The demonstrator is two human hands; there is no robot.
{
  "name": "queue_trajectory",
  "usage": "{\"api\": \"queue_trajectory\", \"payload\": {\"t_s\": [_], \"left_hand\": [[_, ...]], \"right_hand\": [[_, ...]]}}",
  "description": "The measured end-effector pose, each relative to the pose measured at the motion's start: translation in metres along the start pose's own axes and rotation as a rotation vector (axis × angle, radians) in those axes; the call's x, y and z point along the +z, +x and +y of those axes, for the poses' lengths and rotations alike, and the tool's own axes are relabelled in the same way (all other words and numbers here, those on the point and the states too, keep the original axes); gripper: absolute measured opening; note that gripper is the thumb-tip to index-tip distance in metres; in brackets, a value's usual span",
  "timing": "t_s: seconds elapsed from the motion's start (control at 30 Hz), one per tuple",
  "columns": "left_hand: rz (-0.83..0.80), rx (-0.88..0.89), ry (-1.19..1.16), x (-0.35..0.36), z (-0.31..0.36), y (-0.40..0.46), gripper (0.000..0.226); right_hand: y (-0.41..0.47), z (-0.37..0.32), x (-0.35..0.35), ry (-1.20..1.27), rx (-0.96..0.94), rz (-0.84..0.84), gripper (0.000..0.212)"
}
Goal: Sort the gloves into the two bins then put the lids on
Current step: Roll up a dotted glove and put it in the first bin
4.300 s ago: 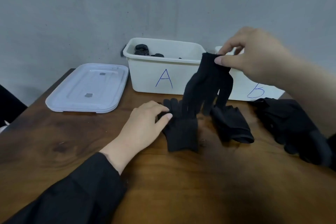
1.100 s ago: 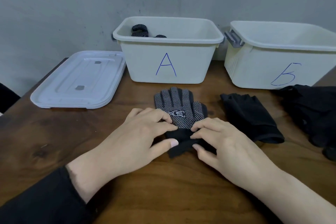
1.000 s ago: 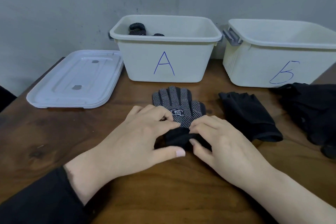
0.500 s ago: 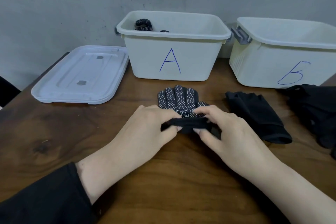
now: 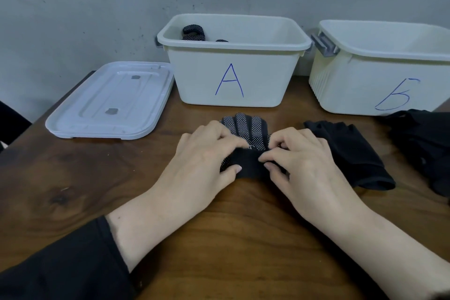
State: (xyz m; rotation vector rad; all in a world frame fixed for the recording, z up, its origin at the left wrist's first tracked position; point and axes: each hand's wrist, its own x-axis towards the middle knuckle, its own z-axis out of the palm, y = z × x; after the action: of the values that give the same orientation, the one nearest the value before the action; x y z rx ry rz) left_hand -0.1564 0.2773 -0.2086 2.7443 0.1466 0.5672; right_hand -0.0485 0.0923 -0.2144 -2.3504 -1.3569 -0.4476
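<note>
Soft, even light from above, faint shadows under the hands [image 5: 202,165] on the tabletop [image 5: 73,190], no glare, sharp middle, edges bent, slightly blurry corners

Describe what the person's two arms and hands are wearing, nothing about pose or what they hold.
The left hand is bare, with no glove, ring or watch showing; its arm wears a black long sleeve ending just above the wrist. The right hand is also bare, and its forearm is uncovered as far as the frame shows. Nails are short and unpainted.
</note>
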Motion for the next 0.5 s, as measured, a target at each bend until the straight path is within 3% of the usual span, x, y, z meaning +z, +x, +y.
{"api": "queue_trajectory", "payload": {"t_s": [0.1,0.2,0.3,0.5], "left_hand": [[-0.003,0.147,0.131,0.004,-0.002,-0.001,0.024],[-0.109,0.157,0.177,0.001,-0.002,-0.004,0.044],[-0.178,0.132,0.180,-0.006,-0.002,-0.004,0.056],[-0.192,0.129,0.209,-0.004,-0.005,-0.003,0.056]], "right_hand": [[-0.002,0.004,0.001,-0.052,-0.064,-0.038,0.017],[-0.002,0.009,-0.005,0.007,-0.081,-0.156,0.022],[-0.001,0.011,-0.012,0.070,-0.032,-0.294,0.043],[-0.001,0.003,-0.001,0.103,0.065,-0.184,0.033]]}}
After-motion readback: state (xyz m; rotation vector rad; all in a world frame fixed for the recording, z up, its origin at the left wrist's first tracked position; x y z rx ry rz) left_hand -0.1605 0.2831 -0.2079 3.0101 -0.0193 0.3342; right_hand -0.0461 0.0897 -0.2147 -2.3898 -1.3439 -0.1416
